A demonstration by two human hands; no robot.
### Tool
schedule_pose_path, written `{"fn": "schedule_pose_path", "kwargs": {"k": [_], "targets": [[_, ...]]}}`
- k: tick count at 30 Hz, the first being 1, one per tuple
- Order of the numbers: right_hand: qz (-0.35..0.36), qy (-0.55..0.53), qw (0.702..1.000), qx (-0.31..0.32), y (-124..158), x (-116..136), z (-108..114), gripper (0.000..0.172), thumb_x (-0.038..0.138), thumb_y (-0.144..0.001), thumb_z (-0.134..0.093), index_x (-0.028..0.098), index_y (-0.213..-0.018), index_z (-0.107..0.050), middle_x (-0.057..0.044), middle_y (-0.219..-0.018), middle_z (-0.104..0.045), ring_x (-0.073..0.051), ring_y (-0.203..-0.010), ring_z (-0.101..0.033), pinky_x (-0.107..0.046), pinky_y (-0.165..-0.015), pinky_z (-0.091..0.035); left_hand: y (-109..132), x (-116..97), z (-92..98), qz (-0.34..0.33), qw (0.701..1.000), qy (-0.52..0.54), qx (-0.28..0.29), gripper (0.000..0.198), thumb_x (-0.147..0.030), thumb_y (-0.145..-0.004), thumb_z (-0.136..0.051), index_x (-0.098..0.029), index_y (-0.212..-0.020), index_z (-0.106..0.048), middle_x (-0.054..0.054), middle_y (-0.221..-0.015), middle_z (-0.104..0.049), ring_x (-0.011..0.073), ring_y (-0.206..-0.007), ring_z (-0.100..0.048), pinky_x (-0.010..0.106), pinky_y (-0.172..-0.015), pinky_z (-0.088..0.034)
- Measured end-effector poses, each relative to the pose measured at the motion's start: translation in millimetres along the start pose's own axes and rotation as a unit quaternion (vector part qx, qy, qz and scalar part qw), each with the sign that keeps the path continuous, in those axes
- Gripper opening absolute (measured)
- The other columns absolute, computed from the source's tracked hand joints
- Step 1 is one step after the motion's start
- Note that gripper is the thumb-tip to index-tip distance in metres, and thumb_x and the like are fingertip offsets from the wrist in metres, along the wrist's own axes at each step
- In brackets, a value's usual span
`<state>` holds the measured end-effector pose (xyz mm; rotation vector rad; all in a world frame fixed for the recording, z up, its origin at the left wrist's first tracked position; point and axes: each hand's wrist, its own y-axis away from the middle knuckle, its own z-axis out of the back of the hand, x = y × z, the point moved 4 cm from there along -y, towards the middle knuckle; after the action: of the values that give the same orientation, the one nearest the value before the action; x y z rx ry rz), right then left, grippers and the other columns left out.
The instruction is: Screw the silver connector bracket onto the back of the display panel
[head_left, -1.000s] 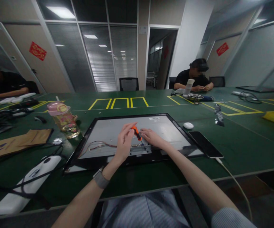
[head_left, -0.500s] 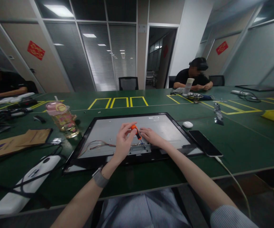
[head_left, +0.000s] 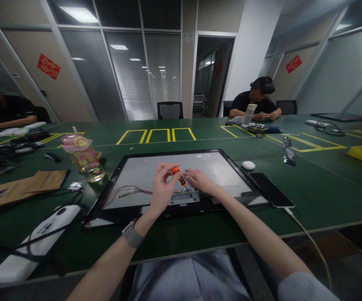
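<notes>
A monitor panel (head_left: 218,165) lies face down on the green table (head_left: 319,188), its grey metal back up. My left hand (head_left: 161,188) pinches the top of a small orange screwdriver (head_left: 178,175) that stands tilted over a metal board strip (head_left: 184,195) near the panel's front edge. My right hand (head_left: 200,180) rests beside it, fingers curled low around the screwdriver's shaft by the strip. Thin red wires (head_left: 127,192) run left from the strip across the panel.
A pink-lidded bottle (head_left: 82,158) and brown envelope (head_left: 21,188) sit left, a white device with black cables (head_left: 33,242) near left. A black phone (head_left: 270,189) with cable and a white earbud case (head_left: 248,165) lie right. Two other people sit at the table's far side.
My left fingers have shifted slightly on the screwdriver's top, and the handle sits a little lower. Both hands stay at the same spot on the panel.
</notes>
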<state>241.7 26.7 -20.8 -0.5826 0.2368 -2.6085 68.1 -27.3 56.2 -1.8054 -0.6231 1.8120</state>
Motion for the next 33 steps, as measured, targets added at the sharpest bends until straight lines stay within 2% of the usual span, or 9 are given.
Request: {"fn": "schedule_pose_path", "kwargs": {"k": [4, 9, 12, 18, 25, 27, 31, 33], "targets": [[0.003, 0.000, 1.000, 0.002, 0.2, 0.2, 0.4, 0.040, 0.032, -0.096, -0.033, 0.018, -0.123, -0.059, -0.012, -0.135, -0.053, -0.025, -0.128, -0.046, -0.047, -0.108, -0.030, 0.0, -1.7, 1.6, -0.002, 1.000, -0.013, -0.008, 0.017, -0.028, -0.082, -0.064, -0.020, -0.095, -0.071, 0.003, -0.089, -0.054, 0.0122, -0.081, -0.057, 0.023, -0.074, -0.048], [0.005, -0.003, 1.000, 0.000, 0.6, -0.1, 0.2, 0.040, 0.032, -0.097, -0.033, 0.019, -0.125, -0.058, -0.010, -0.133, -0.056, -0.024, -0.129, -0.044, -0.045, -0.108, -0.030, -0.8, -1.9, 0.0, 0.015, 0.999, 0.006, 0.029, 0.025, -0.026, -0.089, -0.054, -0.020, -0.110, -0.065, 0.006, -0.103, -0.060, 0.0149, -0.093, -0.059, 0.027, -0.085, -0.047], [0.005, -0.003, 1.000, 0.005, 0.6, -0.1, -0.1, 0.041, 0.033, -0.097, -0.032, 0.018, -0.126, -0.057, -0.010, -0.133, -0.055, -0.024, -0.129, -0.044, -0.045, -0.108, -0.030, -1.6, 0.2, -1.7, 0.026, 0.998, 0.022, 0.046, 0.026, -0.025, -0.091, -0.049, -0.020, -0.111, -0.065, 0.007, -0.107, -0.063, 0.0170, -0.101, -0.059, 0.030, -0.091, -0.045], [-0.003, 0.002, 1.000, 0.005, 0.2, -0.3, -0.1, 0.041, 0.032, -0.097, -0.032, 0.018, -0.126, -0.058, -0.011, -0.136, -0.053, -0.025, -0.129, -0.044, -0.046, -0.109, -0.028, -3.9, 1.3, 1.9, 0.025, 0.999, 0.028, 0.005, 0.021, -0.028, -0.079, -0.066, -0.019, -0.097, -0.071, 0.005, -0.095, -0.061, 0.0143, -0.089, -0.060, 0.023, -0.077, -0.050], [0.001, 0.005, 1.000, 0.010, 0.6, -0.5, -0.1, 0.042, 0.033, -0.097, -0.031, 0.017, -0.126, -0.057, -0.012, -0.136, -0.052, -0.025, -0.130, -0.043, -0.046, -0.109, -0.029, -3.1, 2.6, -2.1, 0.065, 0.993, 0.085, 0.044, 0.027, -0.027, -0.087, -0.055, -0.017, -0.109, -0.067, 0.008, -0.103, -0.067, 0.0170, -0.099, -0.062, 0.030, -0.092, -0.046], [-0.003, 0.005, 1.000, 0.010, 0.3, -0.9, -0.3, 0.042, 0.033, -0.097, -0.031, 0.017, -0.126, -0.057, -0.013, -0.137, -0.051, -0.025, -0.130, -0.043, -0.046, -0.109, -0.028, -3.5, 3.4, -1.7, 0.057, 0.995, 0.076, 0.034, 0.025, -0.028, -0.085, -0.057, -0.018, -0.106, -0.069, 0.007, -0.104, -0.065, 0.0167, -0.099, -0.060, 0.028, -0.088, -0.047], [-0.001, -0.002, 1.000, 0.003, 0.3, -1.1, -0.1, 0.042, 0.033, -0.097, -0.031, 0.018, -0.125, -0.058, -0.012, -0.137, -0.052, -0.025, -0.129, -0.045, -0.046, -0.108, -0.029, -4.6, 3.8, 2.6, 0.031, 0.999, 0.035, -0.006, 0.018, -0.029, -0.082, -0.063, -0.019, -0.094, -0.072, 0.004, -0.090, -0.060, 0.0135, -0.085, -0.059, 0.023, -0.076, -0.048], [0.000, -0.006, 1.000, 0.000, 0.8, -1.3, 0.2, 0.043, 0.035, -0.097, -0.031, 0.018, -0.125, -0.058, -0.013, -0.137, -0.052, -0.026, -0.129, -0.045, -0.047, -0.108, -0.029, -4.5, 5.3, 3.9, 0.033, 0.999, 0.031, -0.013, 0.020, -0.028, -0.084, -0.060, -0.019, -0.097, -0.071, 0.004, -0.091, -0.061, 0.0135, -0.084, -0.060, 0.024, -0.078, -0.048]]}}
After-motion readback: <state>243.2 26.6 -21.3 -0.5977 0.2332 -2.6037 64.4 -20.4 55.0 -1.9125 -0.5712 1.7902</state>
